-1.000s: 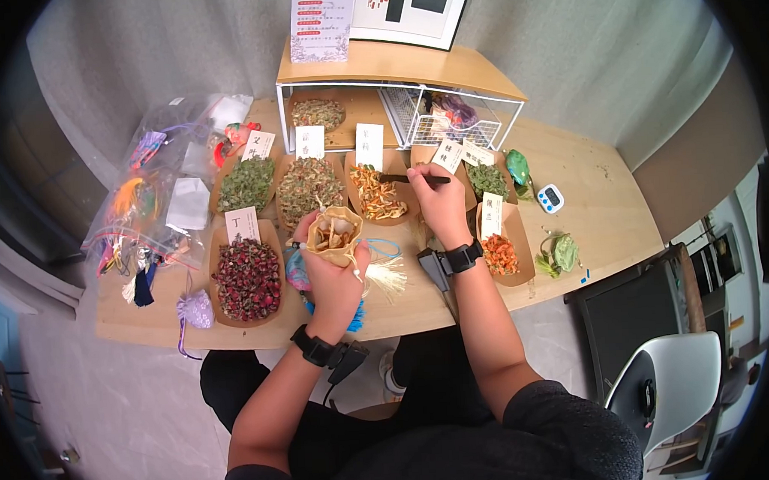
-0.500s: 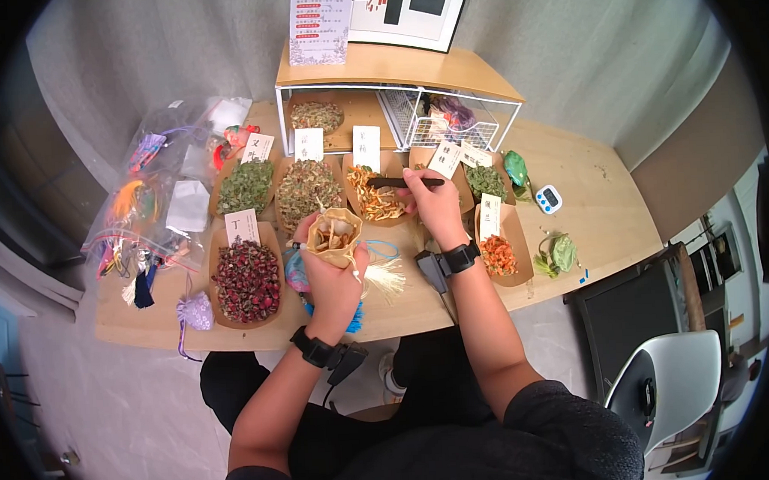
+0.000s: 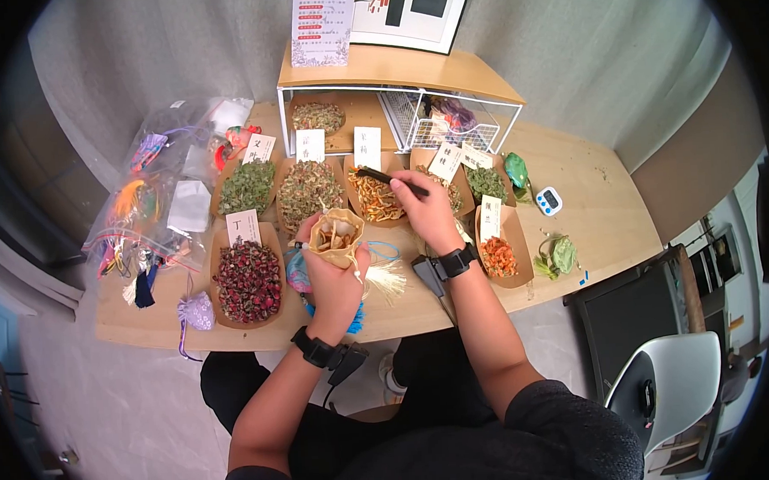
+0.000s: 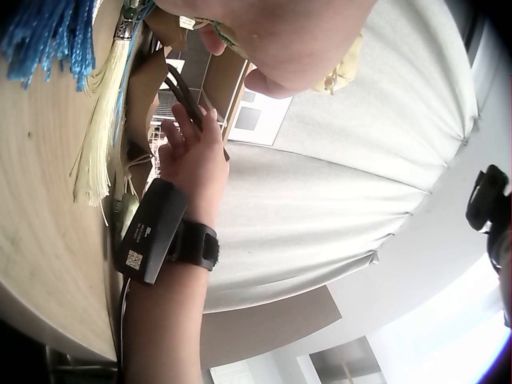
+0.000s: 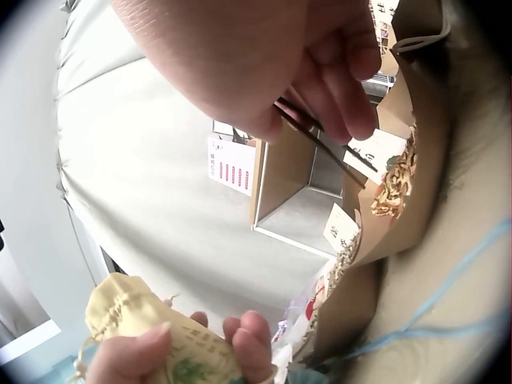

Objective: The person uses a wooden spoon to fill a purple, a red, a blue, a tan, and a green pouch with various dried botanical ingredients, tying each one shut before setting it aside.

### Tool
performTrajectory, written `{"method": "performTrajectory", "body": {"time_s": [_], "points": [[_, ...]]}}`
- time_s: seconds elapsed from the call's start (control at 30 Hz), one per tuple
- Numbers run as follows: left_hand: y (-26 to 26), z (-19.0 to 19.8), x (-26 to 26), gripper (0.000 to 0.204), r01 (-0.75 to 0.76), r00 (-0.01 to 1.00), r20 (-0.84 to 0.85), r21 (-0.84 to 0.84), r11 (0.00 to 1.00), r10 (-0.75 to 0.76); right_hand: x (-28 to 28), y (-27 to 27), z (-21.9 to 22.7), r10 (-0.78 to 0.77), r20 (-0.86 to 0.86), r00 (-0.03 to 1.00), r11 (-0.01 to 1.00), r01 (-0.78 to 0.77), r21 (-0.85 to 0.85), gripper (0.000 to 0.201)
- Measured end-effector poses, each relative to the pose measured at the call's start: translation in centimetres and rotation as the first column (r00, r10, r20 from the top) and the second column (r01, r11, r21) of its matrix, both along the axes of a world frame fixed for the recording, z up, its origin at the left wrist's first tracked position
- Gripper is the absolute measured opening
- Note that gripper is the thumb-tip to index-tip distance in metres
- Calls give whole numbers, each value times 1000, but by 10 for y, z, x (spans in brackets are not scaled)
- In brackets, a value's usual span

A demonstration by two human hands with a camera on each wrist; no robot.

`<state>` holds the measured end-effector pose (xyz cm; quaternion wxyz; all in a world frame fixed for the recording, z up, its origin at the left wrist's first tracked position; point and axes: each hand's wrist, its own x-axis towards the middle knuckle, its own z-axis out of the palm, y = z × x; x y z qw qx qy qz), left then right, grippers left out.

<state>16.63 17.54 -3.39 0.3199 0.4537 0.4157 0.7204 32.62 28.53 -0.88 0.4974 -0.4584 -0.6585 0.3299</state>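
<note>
My left hand (image 3: 337,285) grips a yellow drawstring pouch (image 5: 120,308), its mouth open upward and dried pale brown pieces (image 3: 336,237) showing inside. My right hand (image 3: 428,214) pinches dark tweezers (image 3: 392,180) whose two prongs show apart in the right wrist view. Their tips are over a brown paper tray (image 3: 410,206) of dried orange-yellow peel strips (image 5: 394,188), close to the strips. A white label card (image 3: 367,146) stands behind that tray. Under the left hand lie a cream tassel (image 3: 384,279) and blue tassel threads (image 4: 56,40).
Around the peel are trays of green leaves (image 3: 245,188), mixed dried herbs (image 3: 310,192), dark red rosebuds (image 3: 247,279) and orange flowers (image 3: 498,257). Plastic bags (image 3: 147,207) lie left, a purple pouch (image 3: 196,311) in front. A timer (image 3: 549,200) sits right; a wooden shelf (image 3: 403,68) stands behind.
My right hand has shifted left and slightly toward me, and the tweezers have turned from nearly level to slanting, tips farther back over the peel. The left hand and pouch stay in place.
</note>
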Motion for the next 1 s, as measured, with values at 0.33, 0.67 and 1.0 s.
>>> {"method": "performTrajectory", "body": {"time_s": [0.33,0.67,1.0], "points": [[-1,1,0,67,1,1000,-3,-1,1000,-1,5,0,0,-273,253,928,944,207,257,17],[-1,0,0,68,6,1000,-9,-2,1000,-6,10,8,-6,-345,21,938,939,345,16,17],[0,-1,0,68,19,1000,-8,-8,1000,-19,3,7,-10,-159,49,986,987,158,17,17]]}}
